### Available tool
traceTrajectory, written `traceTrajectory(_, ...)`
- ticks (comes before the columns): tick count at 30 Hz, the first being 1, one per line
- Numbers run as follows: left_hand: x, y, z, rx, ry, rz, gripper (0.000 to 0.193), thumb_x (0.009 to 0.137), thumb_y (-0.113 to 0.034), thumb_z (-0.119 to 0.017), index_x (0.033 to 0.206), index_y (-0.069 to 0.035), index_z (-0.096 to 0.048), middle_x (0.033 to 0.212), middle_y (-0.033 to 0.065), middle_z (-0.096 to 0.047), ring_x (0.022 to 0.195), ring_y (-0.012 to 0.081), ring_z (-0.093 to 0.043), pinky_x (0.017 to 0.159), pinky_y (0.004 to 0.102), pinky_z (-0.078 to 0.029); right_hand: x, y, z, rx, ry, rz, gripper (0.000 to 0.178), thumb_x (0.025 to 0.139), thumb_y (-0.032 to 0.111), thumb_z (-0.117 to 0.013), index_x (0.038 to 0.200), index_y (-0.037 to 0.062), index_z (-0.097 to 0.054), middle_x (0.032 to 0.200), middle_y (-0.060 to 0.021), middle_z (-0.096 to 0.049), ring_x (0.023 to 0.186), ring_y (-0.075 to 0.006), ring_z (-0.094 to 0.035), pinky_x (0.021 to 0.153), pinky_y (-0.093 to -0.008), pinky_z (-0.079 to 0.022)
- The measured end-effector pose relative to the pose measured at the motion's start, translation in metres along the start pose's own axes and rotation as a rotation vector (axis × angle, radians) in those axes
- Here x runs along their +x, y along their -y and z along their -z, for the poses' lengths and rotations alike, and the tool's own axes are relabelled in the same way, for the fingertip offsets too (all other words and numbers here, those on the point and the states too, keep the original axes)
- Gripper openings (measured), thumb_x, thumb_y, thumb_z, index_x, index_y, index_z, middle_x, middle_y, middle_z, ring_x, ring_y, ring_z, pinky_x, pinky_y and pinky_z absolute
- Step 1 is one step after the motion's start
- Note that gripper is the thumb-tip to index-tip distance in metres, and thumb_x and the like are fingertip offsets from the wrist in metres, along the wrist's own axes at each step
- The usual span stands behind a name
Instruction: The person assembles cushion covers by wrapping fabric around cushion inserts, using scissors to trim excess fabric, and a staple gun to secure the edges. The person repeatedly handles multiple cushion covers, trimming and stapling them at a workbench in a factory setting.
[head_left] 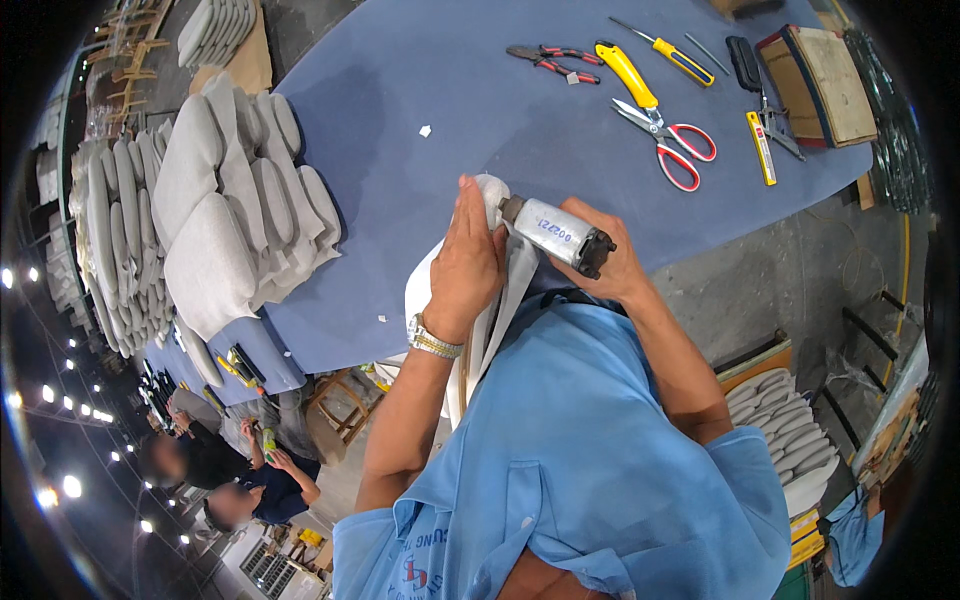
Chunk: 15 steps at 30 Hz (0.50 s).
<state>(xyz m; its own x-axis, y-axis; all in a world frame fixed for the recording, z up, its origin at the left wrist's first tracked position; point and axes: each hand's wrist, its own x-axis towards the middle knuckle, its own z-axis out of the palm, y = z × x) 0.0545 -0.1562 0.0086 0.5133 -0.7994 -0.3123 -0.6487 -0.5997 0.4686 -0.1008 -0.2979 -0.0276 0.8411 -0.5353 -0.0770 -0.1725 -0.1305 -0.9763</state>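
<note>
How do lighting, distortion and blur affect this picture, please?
In the head view, black corners frame the fisheye image; the blue table's right edge bows; bright lamps glare at lower left; two co-workers' heads are blurred; the silver tool looks fairly sharp.

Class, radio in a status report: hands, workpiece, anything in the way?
Left hand laid on padded piece. Right hand gripping silver tool, nose toward the piece, contact unclear. Scissors and pliers farther up blue table, not in the way.

On the table [375,190], pads [272,203] lie left, scissors [656,130] right, of the handheld tool [552,231].
</note>
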Motion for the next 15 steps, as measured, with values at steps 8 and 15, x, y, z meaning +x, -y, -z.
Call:
traceTrajectory(8,-0.002,0.007,-0.015,0.109,-0.099,-0.033,0.076,0.093,-0.006,-0.062,0.158,0.007,-0.024,0.145,0.0354,-0.052,0.129,0.0466,-0.059,0.088,0.0478,-0.062,0.002,0.009,0.000,0.033,0.006,0.095,0.036,0.070,0.009,-0.081,0.102,0.0036,-0.066,0.087,-0.0182,-0.071,0.083,-0.0412,-0.071,0.072,-0.0406,-0.055)
traceTrajectory(15,0.000,0.011,-0.010,0.148,-0.114,-0.055,0.075,0.090,-0.002,-0.061,0.156,0.008,-0.028,0.140,0.0360,-0.056,0.126,0.0469,-0.061,0.085,0.0472,-0.063,-0.001,0.001,0.000,0.073,0.025,0.086,0.038,0.068,0.008,-0.079,0.104,0.0020,-0.066,0.090,-0.0200,-0.071,0.086,-0.0424,-0.071,0.073,-0.0409,-0.055)
